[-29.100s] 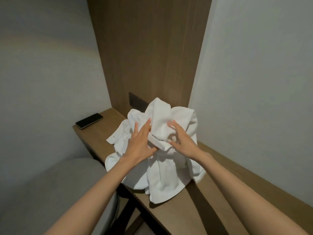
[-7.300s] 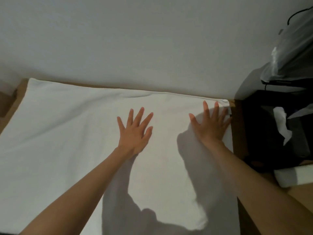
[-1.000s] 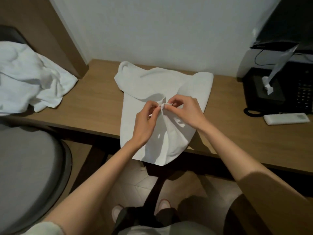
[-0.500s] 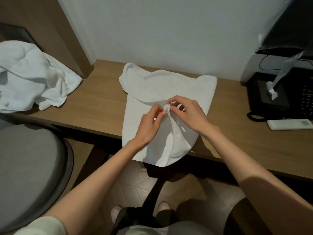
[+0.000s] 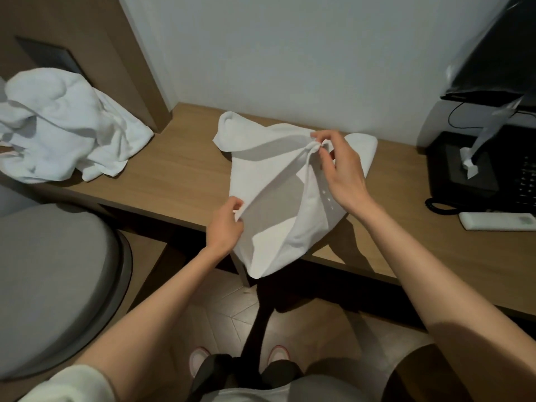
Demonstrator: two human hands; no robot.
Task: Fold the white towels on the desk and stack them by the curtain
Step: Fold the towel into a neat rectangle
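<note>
While both hands pinch edges of soft white cotton towel (image 5: 278,198), half-folded on brown wooden worktop (image 5: 179,172) and overhanging front edge, first fold unfinished. Left hand (image 5: 224,227) fingers closed on near edge; right hand (image 5: 338,166) fingers closed on raised corner. Crumpled white towel heap (image 5: 63,126) at left untouched. No finished stack, curtain or containers visible.

Towel (image 5: 278,198): soft white matt cloth. Desk (image 5: 179,172): smooth matt wood grain.

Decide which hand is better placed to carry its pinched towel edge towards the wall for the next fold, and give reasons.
Right. The right hand already pinches the towel high over the desk, nearer the wall; the left hand grips low at the desk's front edge.
</note>
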